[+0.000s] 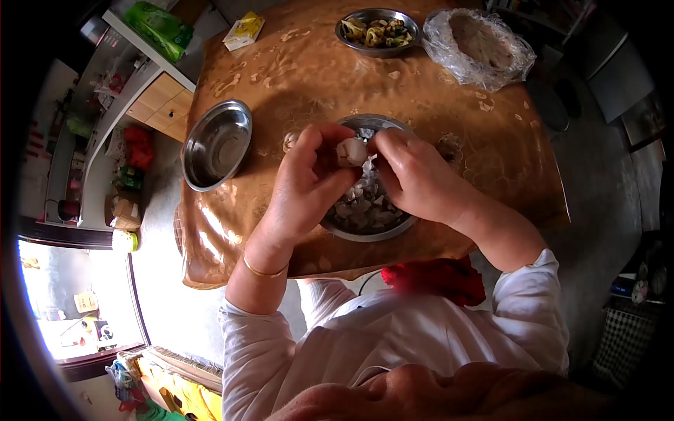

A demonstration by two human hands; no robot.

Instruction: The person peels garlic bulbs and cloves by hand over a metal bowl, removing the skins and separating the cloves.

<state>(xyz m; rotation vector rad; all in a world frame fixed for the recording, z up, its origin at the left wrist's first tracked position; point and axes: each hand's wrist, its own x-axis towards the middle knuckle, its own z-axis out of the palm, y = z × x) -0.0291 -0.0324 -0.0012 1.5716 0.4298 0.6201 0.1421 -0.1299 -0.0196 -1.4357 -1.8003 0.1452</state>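
Observation:
My left hand [303, 179] is closed around a whitish garlic bulb [351, 152], with the thumb and fingers at its sides. At the bulb's right edge, the bent fingers of my right hand [420, 172] are pinched together; what lies between them is too small to make out. Both hands are over a steel bowl [372, 236] that holds many papery garlic skins [366, 208]. Partly hidden behind my left hand, another pale garlic bulb [289, 142] lies on the table.
A second steel bowl [217, 145] stands at the table's left edge. At the back are a bowl of cooked food [379, 31], a plastic-wrapped round container [481, 45] and a yellow-and-white packet [244, 31]. A brown patterned cloth [302, 77] covers the table.

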